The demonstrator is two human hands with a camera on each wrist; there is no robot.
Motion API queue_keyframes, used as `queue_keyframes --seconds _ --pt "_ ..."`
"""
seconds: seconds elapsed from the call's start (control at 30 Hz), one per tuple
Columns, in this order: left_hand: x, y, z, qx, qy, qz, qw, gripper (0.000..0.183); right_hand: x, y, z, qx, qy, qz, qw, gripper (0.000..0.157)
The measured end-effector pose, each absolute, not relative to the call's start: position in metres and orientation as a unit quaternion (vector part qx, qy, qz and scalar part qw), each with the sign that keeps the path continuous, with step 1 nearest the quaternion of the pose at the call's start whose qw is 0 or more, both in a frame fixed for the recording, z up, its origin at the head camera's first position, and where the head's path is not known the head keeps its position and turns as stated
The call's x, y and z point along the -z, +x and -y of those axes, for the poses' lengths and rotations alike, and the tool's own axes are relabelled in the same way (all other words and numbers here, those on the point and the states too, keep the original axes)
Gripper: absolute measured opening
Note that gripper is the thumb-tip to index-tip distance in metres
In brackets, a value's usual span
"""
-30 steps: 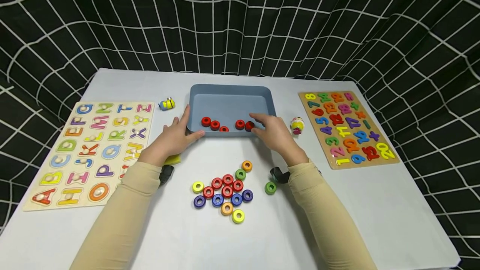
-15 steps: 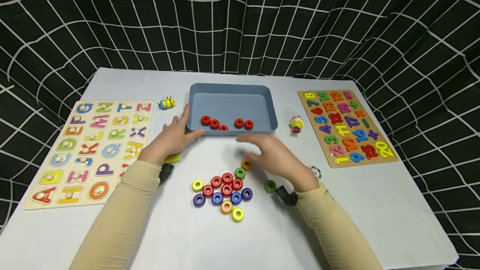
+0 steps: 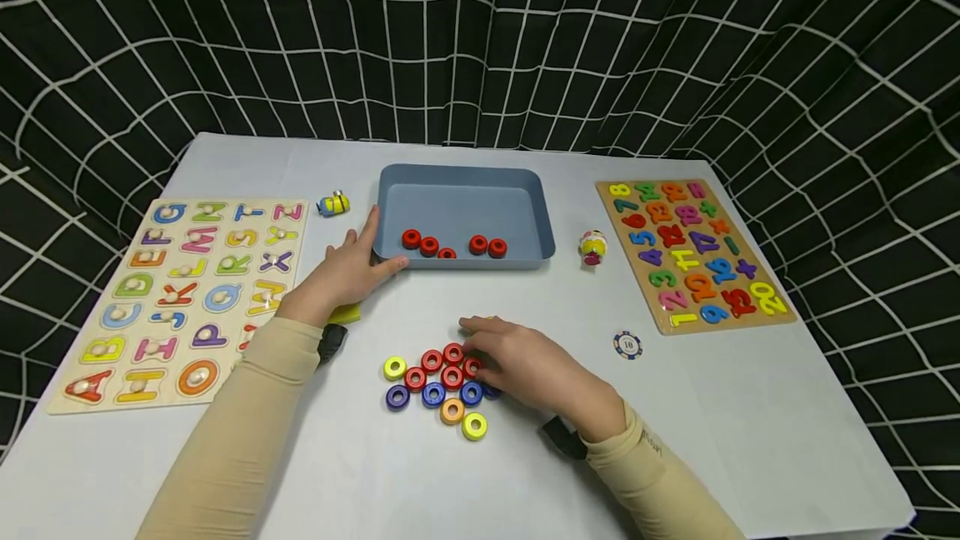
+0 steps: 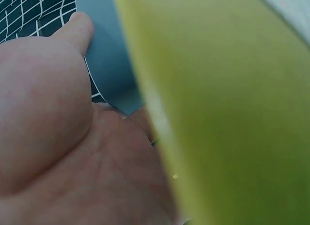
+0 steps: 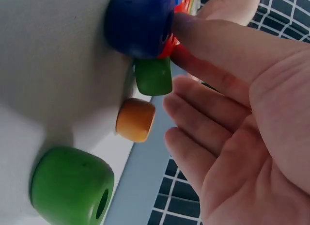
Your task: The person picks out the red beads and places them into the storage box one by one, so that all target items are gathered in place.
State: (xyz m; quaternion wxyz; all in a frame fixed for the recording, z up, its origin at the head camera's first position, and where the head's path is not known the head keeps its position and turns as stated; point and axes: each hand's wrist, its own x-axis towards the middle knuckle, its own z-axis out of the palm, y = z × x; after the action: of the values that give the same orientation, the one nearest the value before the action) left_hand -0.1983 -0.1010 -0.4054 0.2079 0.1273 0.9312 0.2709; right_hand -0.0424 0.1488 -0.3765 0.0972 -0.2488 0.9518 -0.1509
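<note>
White table (image 3: 750, 432) spreads beneath my sleeves (image 3: 232, 440). Nearest me lie a yellow ring (image 3: 474, 436) and an orange ring (image 3: 452, 421), with blue rings (image 3: 433, 403) just beyond. My right hand (image 3: 528, 367) has its thumb and fingertips at the outer red ring (image 3: 467, 374); whether they pinch it I cannot tell. Farther off, my left hand (image 3: 347, 273), thumb and forefinger spread apart, touches the grey-blue tray (image 3: 465, 207)'s near left corner; five red pieces (image 3: 411, 245) sit along its near side. Behind hangs white-gridded black cloth (image 3: 457, 32).
</note>
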Motion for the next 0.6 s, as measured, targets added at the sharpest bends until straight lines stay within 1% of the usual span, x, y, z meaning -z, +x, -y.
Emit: queue_keyframes --seconds 0.1,0.33,0.47,0.53,0.6 --pt "0.406 -0.199 0.102 -0.270 0.131 -0.932 0.204 0.098 0.377 -0.041 -0.147 0.128 -0.257 -0.954 0.086 0.030" --pt "0.407 -0.200 0.102 -0.269 0.133 -0.933 0.198 0.100 0.376 -0.037 -0.144 0.095 -0.264 -0.958 0.063 0.017" --pt "0.405 -0.199 0.102 -0.272 0.133 -0.932 0.200 0.099 0.373 -0.041 -0.148 0.123 -0.262 -0.955 0.065 0.018" --pt "0.406 -0.199 0.102 -0.273 0.134 -0.931 0.201 0.099 0.370 -0.046 -0.155 0.164 -0.243 -0.954 0.061 0.022" --pt "0.406 -0.200 0.102 -0.272 0.136 -0.931 0.202 0.099 0.367 -0.055 -0.164 0.212 -0.214 -0.953 0.043 0.026"
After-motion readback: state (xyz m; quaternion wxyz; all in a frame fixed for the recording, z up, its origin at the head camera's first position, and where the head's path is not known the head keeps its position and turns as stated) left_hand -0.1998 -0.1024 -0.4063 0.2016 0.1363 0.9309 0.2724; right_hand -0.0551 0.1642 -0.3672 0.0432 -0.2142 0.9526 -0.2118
